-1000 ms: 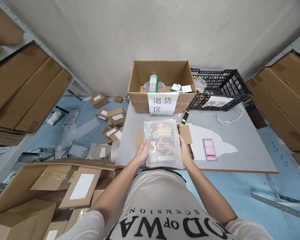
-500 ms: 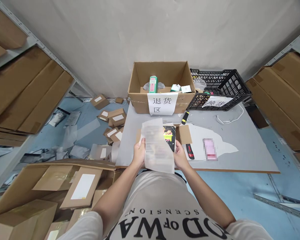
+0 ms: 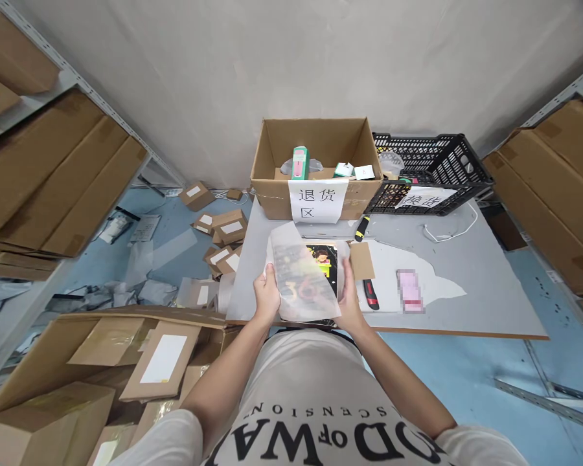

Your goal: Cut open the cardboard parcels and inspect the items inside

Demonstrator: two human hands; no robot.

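A black item with a bright cartoon picture (image 3: pixel 324 259) on its face is held between my hands over the table's front edge. A translucent white wrapping sheet (image 3: pixel 298 275) lies across its left and lower part, so whether it is a box or a book cannot be told. My left hand (image 3: pixel 267 290) is closed on the sheet and the item's left side. At the right edge, my right hand (image 3: pixel 350 301) grips sheet and item, fingers pointing up along the side. Just right of it lie an opened cardboard flap (image 3: pixel 362 261) and a red-and-black box cutter (image 3: pixel 370 294).
Behind stand a cardboard box (image 3: pixel 267 200) with small packages and a black plastic crate (image 3: pixel 459 188). A yellow-black cutter (image 3: pixel 362 228), a pink blurred item (image 3: pixel 411 291) and a white cord (image 3: pixel 449 238) lie on the table (image 3: pixel 495 298). A large carton (image 3: pixel 140 315) of parcels is lower left.
The wrapping sheet has tilted and now lies closer against the item, its pattern showing through. My right hand's fingers have moved up along the right edge; my left hand has shifted slightly left.
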